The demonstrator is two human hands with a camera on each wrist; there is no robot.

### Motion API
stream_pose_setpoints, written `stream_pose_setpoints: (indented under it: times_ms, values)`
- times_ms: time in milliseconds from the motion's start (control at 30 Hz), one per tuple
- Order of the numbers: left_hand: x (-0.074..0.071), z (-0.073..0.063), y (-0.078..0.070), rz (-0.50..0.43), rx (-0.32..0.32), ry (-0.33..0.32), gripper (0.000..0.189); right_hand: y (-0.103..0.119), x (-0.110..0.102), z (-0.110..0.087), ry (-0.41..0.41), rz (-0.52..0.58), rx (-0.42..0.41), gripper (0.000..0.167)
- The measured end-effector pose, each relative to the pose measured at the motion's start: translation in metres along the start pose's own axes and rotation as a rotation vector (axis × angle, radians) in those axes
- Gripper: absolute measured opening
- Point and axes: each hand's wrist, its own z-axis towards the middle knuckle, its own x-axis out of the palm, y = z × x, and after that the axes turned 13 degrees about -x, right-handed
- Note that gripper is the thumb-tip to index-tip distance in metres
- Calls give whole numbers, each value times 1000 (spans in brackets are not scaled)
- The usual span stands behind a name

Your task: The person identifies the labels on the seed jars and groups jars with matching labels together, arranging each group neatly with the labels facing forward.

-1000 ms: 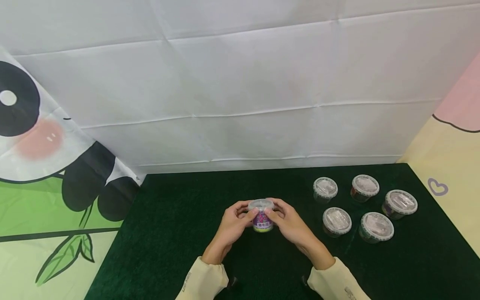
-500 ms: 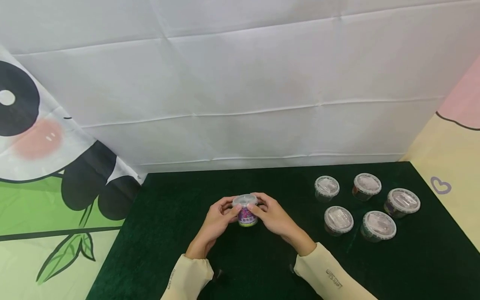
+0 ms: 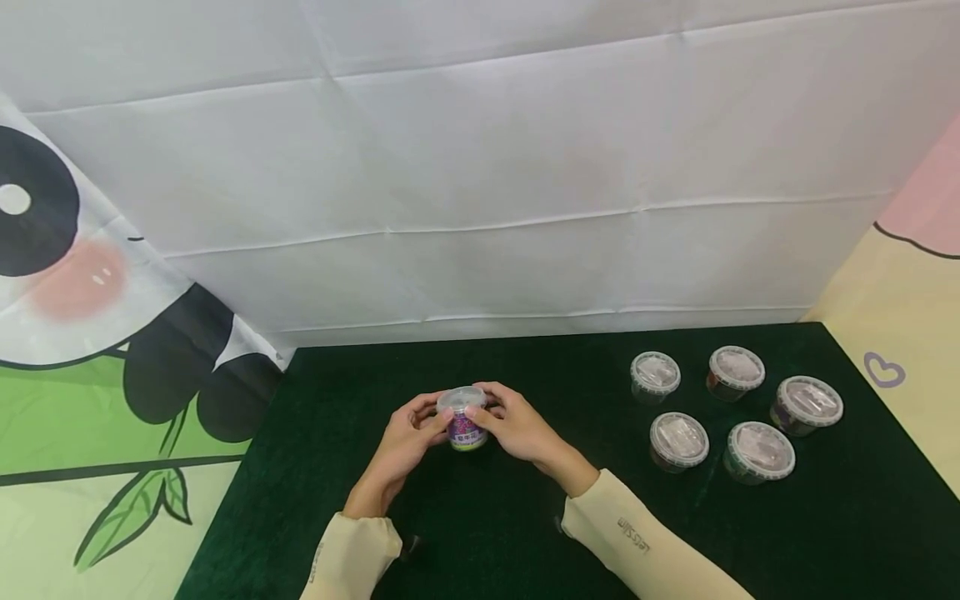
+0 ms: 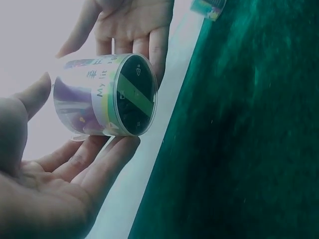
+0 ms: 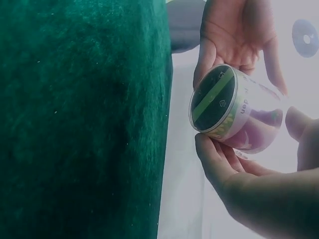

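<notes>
Both hands hold one small plastic tub (image 3: 467,431) with a clear lid and a purple printed label, left of the table's middle in the head view. My left hand (image 3: 407,440) grips its left side, thumb in front and fingers behind. On the other side, my right hand (image 3: 522,427) grips it the same way. Both wrist views show the underside of the tub (image 4: 134,94), dark with a green stripe across it, so it is raised off the table. In the right wrist view the tub (image 5: 254,119) sits between the thumb and fingers of my right hand (image 5: 259,191).
Several similar lidded tubs stand in a group on the right of the dark green table (image 3: 337,400), the closest being a tub (image 3: 678,440) near the group's front left. A white cloth (image 3: 480,167) hangs behind the table. Printed cartoon cloths flank both sides.
Both hands have moved left across the table with the tub held between them. The other tubs on the right have stayed in place; the view has shifted slightly.
</notes>
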Motion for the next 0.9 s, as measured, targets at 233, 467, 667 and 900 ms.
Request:
stream_pose_setpoints:
  times_ms: [233,467,667,900]
  values:
    - [-18,3,3,36,16,16,50,0,10,11,7,-22,-10,55]
    - [-36,5,5,68,22,19,51,-5,22,23,4,-52,-27,55]
    - [-48,9,7,80,27,15,53,-8,28,33,-2,-65,-34,54]
    - [-61,16,11,103,36,21,55,-11,33,43,-4,-76,-47,53]
